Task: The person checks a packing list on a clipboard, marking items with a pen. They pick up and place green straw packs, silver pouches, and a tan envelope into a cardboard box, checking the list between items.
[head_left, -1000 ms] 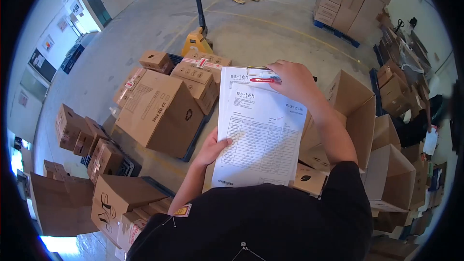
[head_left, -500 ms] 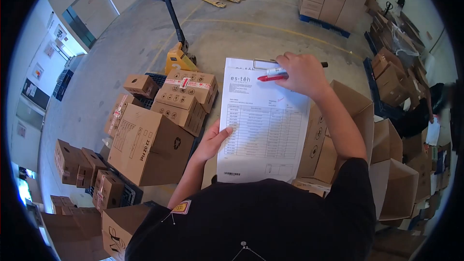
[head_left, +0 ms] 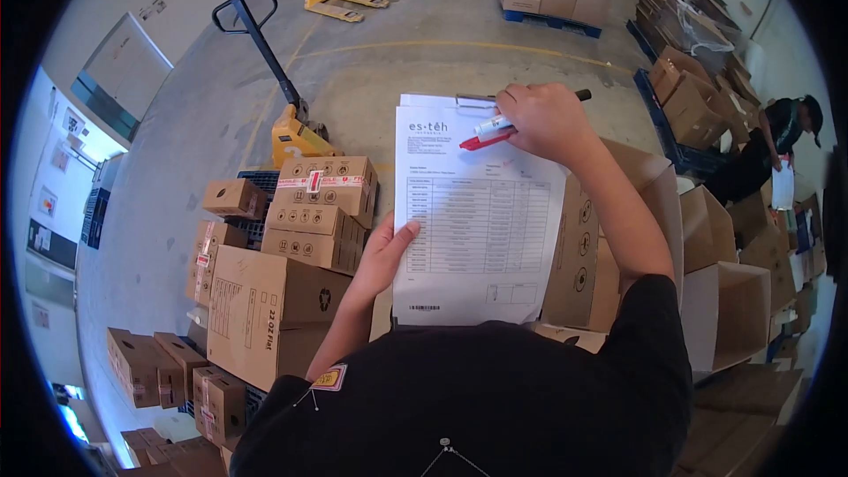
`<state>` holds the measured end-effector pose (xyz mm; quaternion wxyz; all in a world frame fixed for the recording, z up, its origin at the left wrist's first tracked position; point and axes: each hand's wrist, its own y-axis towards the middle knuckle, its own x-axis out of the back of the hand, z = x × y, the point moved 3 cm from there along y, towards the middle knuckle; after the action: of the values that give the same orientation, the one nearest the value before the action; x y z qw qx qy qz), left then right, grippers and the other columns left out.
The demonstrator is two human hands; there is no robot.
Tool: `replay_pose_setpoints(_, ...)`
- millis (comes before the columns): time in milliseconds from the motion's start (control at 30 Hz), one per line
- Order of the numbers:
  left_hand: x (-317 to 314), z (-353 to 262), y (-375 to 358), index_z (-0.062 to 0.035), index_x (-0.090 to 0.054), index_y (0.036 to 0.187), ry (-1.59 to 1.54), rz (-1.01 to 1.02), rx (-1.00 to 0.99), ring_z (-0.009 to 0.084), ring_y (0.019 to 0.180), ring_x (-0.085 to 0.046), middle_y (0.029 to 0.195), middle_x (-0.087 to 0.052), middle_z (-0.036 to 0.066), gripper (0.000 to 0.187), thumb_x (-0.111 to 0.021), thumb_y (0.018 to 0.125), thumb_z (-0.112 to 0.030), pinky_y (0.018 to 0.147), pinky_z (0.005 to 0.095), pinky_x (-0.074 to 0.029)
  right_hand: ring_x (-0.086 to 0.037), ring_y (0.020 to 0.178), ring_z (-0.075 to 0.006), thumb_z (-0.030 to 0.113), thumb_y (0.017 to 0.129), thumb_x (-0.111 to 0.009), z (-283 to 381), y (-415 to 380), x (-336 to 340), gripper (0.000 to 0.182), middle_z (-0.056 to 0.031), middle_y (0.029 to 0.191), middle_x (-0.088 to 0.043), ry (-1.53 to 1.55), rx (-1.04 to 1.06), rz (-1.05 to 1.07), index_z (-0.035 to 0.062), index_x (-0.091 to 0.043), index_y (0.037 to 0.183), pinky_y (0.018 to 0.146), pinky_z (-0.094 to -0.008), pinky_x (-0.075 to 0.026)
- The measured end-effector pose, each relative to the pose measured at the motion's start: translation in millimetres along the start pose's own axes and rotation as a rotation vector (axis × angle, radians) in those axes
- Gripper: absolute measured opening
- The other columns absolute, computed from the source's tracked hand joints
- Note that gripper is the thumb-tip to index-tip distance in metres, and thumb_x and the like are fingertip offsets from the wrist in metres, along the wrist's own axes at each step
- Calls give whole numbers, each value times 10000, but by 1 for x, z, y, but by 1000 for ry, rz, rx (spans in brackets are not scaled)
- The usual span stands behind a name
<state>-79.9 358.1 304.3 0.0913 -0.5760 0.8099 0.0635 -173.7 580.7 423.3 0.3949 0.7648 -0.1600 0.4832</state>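
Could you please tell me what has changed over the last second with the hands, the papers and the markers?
The top sheet seen a second ago is gone, leaving one packing list showing. The right hand has tilted the red marker tip-down onto the page. The left hand still grips the left edge.

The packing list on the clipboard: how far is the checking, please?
Done: no check marks readable on the packing list. In hand: left hand grips its left edge; right hand holds a red marker at the top, near the clip. Left: the table rows look unmarked; taped cardboard boxes sit stacked beside.
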Motion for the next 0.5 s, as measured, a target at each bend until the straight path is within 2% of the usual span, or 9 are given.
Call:
replay_pose_setpoints(233, 43, -19, 9, 27, -487, 1072, -53, -98, 45, 85, 816, -535, 938, -575, 63, 285, -437, 898, -194, 722, 220, -432, -576, 630, -208, 167, 594, -659, 28, 40, -5, 209, -56, 703, -553, -28, -40, -24, 72, -536, 733, 535, -321, -457)
replay_pose_setpoints(433, 81, -25, 20, 14, -481, 1092, -21, -90, 40, 108, 816, -561, 959, -576, 80, 337, -461, 881, -247, 719, 237, -457, -577, 636, -221, 174, 601, -657, 48, 66, -21, 222, -63, 712, -550, -31, -115, -43, 71, -522, 744, 537, -335, -460)
replay_pose_setpoints(500, 95, -31, 24, 18, -475, 1099, -57, -88, 109, 117, 834, -558, 973, -573, 86, 348, -470, 877, -250, 731, 241, -454, -580, 649, -225, 180, 606, -653, 56, 75, -32, 231, -67, 720, -555, -49, -173, -24, 70, -525, 763, 540, -337, -463)
